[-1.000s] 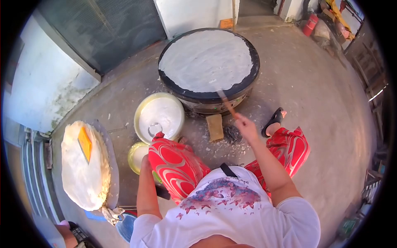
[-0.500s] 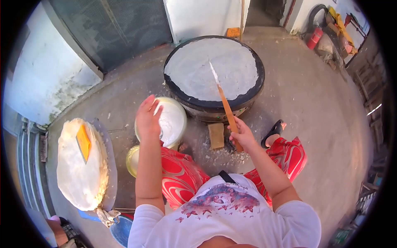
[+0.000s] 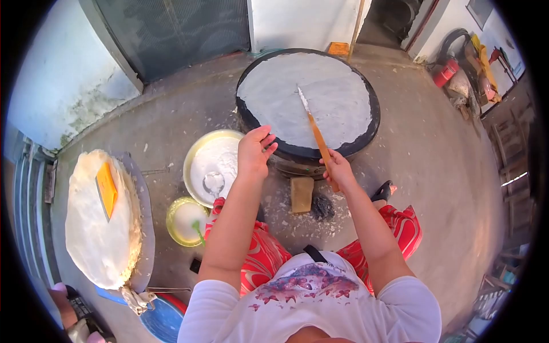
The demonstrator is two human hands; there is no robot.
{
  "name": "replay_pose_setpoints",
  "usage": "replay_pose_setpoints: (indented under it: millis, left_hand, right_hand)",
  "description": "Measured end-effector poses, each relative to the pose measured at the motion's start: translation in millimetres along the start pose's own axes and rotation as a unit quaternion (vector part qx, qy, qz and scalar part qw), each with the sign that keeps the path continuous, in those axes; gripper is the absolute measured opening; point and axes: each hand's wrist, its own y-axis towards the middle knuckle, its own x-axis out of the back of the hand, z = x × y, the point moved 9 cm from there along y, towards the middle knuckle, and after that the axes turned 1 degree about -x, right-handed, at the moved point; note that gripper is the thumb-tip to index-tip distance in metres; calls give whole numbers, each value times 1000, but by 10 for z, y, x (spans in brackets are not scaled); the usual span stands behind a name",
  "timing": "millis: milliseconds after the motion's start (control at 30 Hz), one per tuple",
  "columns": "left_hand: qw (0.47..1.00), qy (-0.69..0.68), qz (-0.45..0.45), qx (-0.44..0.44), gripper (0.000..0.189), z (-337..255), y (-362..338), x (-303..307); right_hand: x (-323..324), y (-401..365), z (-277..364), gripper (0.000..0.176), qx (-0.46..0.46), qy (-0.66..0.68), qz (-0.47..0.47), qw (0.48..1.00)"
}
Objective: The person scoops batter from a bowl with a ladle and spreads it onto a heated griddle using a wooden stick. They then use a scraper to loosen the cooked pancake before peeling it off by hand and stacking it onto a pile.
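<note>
Through the head camera I'm seeing the fingers of the right hand [image 3: 339,173] wrapping around the wooden handle of a long spatula [image 3: 319,137]; the lower end of that handle is partly hiding behind them. The fingers of the left hand [image 3: 253,155] are spreading loosely, holding nothing that I'm making out, and the hand is hovering by the near left edge of the round griddle [image 3: 372,128]. I'm not able to tell whether it is touching the black rim.

The spatula is pointing away over the griddle, its blade smeared white; whether the tip is touching the pale sheet [image 3: 274,77] covering most of the surface I cannot tell.

Below the griddle's near side, a tan block [image 3: 301,194] is standing beside a crumpled black bag [image 3: 323,207]. To the left, a large bowl [image 3: 193,163] is holding white batter and a ladle [image 3: 214,182], the left forearm lying close to its edge. A smaller bowl [image 3: 172,220] is sitting nearer, with a green utensil [image 3: 197,227] leaning in it. Farther left, a yellow scraper [image 3: 107,188] is resting on a pale stack [image 3: 94,240]. A blue basin [image 3: 160,323] is disappearing behind the left sleeve.
</note>
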Motion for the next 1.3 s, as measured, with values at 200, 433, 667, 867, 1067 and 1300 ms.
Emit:
replay_pose_setpoints:
  millis: [200,433,667,867,1067,1300]
  left_hand:
    - [1000,-14,21,2,21,-46,-30,-42]
    - [999,-8,44,10,26,-18,-41,-93]
    - [999,-4,49,12,26,-14,-50,-85]
    - [999,2,52,16,27,41,-39,-92]
    - [998,6,59,13,29,40,-46,-83]
    - [998,13,60,18,28,54,-50,-109]
  right_hand:
    - [-58,218,57,40,-54,-34,-35,997]
    - [-176,351,234,33,232,-376,-129,888]
    - [249,193,-30,38,-52,55,-79,994]
    - [-23,-292,285,36,494,-362,-129,780]
    - [342,-203,-31,37,12,46,-25,999]
    - [642,54,8,38,-16,60,-56,996]
